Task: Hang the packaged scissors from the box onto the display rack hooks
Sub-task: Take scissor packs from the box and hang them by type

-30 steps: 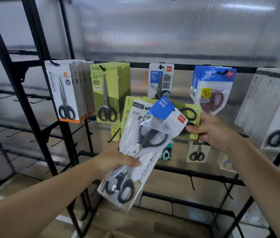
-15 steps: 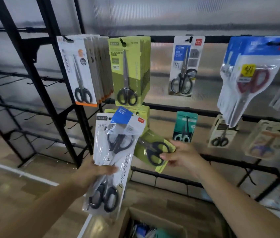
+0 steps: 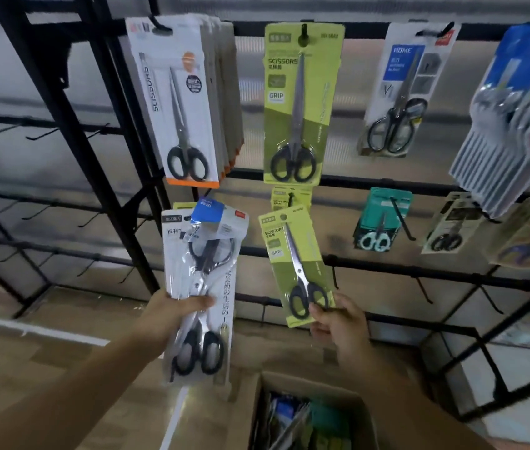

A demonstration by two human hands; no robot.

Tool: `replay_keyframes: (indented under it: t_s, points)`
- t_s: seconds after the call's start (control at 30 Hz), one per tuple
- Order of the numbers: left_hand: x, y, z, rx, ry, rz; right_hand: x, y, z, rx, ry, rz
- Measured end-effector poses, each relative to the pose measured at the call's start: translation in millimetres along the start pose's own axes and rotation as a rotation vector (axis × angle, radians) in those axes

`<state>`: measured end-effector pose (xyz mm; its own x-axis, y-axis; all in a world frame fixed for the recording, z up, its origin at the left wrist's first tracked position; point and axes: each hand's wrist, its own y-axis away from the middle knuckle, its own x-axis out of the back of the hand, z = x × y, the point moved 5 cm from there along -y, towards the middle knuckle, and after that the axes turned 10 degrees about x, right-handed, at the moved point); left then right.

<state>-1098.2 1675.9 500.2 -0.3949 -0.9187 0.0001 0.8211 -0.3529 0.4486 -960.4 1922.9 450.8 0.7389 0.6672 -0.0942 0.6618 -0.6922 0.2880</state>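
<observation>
Hands pinch packs: left hand (image 3: 172, 315) white bundle (image 3: 200, 287), right hand (image 3: 341, 323) green pack (image 3: 293, 254).

I can't read the box (image 3: 315, 414) contents, cut off below; the blue packs (image 3: 517, 125) run off the right edge, blurred.

Single head-worn view, close to the display rack (image 3: 387, 264), facing forward and slightly down

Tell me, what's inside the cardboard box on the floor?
The cardboard box is open, with packages jumbled inside: a blue one and a teal one show. What lies underneath them is covered, and the picture's edge cuts off the rest.
</observation>
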Motion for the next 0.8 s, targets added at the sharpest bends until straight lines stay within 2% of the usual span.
replay_keyframes:
  t_s: [0.1,0.27,0.5,0.6,0.73,0.8]
  points:
    - [4.5,-6.9,0.4,-0.008,-0.026,-0.044,-7.6,8.9,19.7,-0.043,-0.009,0.049]
    - [7.3,-23.5,3.7,0.041,-0.016,-0.115,-13.0,16.3,24.0,0.015,-0.005,0.158]
    - [6.9,-38.6,9.8,0.061,0.022,-0.195,-54.0,-14.8,-18.7,0.119,-0.099,0.276]
    - [7.0,-39.3,12.6,0.072,0.035,-0.235,-65.2,-31.9,-36.9,0.120,0.017,0.308]
    - [9.7,-35.9,14.9,0.067,0.055,-0.289,-69.0,-20.2,-36.7,0.024,0.235,0.318]
    - [10.0,-33.8,13.8,0.066,0.052,-0.311,-77.0,-6.8,-41.7,0.112,0.251,0.319]
